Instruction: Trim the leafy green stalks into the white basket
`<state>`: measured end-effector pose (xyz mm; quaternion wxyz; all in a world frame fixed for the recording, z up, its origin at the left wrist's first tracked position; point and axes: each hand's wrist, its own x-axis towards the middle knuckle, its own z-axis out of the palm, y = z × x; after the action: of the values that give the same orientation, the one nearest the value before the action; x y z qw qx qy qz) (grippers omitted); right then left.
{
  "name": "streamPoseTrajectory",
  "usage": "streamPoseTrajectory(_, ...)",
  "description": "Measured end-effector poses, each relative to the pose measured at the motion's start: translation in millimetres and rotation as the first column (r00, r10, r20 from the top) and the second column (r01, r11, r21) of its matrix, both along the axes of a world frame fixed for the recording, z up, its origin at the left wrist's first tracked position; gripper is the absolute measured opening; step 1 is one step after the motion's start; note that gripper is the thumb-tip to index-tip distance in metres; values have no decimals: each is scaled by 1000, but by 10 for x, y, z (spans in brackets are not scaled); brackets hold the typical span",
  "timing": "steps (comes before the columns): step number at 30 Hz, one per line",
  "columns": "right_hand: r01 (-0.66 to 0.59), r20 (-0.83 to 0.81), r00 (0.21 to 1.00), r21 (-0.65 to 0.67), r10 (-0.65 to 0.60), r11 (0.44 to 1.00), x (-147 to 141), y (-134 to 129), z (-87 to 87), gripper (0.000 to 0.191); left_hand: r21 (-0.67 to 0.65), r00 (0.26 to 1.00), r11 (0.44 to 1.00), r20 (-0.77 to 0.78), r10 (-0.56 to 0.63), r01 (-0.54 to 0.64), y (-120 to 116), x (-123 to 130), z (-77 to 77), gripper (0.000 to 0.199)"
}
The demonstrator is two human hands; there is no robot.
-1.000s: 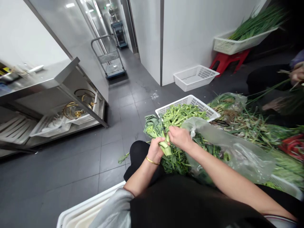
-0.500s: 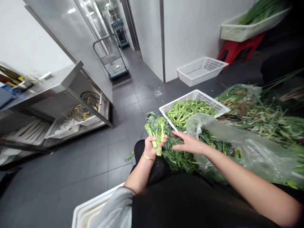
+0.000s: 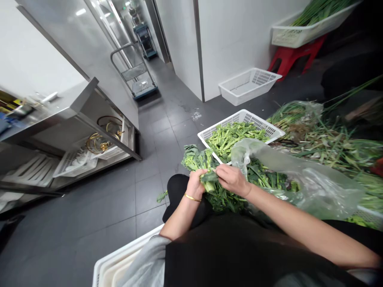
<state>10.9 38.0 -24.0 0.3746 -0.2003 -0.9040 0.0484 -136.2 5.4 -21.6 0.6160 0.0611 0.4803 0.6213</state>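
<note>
Left hand and right hand — both closed narrowly on leafy green stalk, above loose greens. White lattice basket — rim just ahead of hands; clear plastic bag just right; grey tile floor open left.

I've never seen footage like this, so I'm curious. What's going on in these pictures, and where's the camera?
No machine here: these are a person's two bare hands, filmed by one camera worn on their head, looking forward and down. The left hand, wearing a gold bangle, and the right hand both hold a leafy green vegetable stalk. More leafy greens lie heaped below the hands. Ahead, a white plastic basket of cut green stalks sits on the grey tile floor, and a clear plastic bag lies to the right.
</note>
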Motion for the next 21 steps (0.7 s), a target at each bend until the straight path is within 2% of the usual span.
streamPoseTrajectory(2,-131,93,987,-19,132,991,102,-141,-165,22,28,998,999,57,-18,17,27,-129,36,13)
streamPoseTrajectory(4,-194,208,954,-127,217,973,208,-238,-310,22,83,997,996,76,-21,15,53,-272,94,16)
streamPoseTrajectory(5,-168,269,937,-210,223,963,251,-247,-353,18,103,998,995,59,-20,14,58,-332,124,18)
streamPoseTrajectory(6,-96,329,923,-300,198,949,280,-224,-366,10,114,999,993,26,-23,20,55,-375,150,19)
streamPoseTrajectory(7,7,379,912,-389,154,921,291,-172,-348,10,115,999,993,-11,-37,38,44,-395,168,20)
streamPoseTrajectory(9,180,384,921,-568,65,803,252,-17,-236,39,123,995,990,-76,-64,73,5,-359,176,24)
streamPoseTrajectory(10,206,329,944,-659,31,723,206,62,-158,48,139,993,987,-102,-67,81,-17,-308,165,27)
streamPoseTrajectory(12,141,147,988,-791,-38,595,88,183,-10,47,173,987,980,-139,-79,103,-54,-175,120,33)
streamPoseTrajectory(14,49,1,996,-839,-90,541,-10,266,88,38,174,983,977,-154,-100,127,-67,-55,62,36)
streamPoseTrajectory(16,36,-53,984,-875,-168,483,-12,393,141,37,136,982,980,-142,-125,145,-52,2,12,35)
streamPoseTrajectory(19,38,-106,915,-938,-390,344,223,816,244,37,88,986,985,-85,-142,150,-8,-40,-30,32)
streamPoseTrajectory(21,78,-91,836,-956,-541,282,452,1184,348,35,121,983,975,-33,-182,185,17,-98,-35,34)
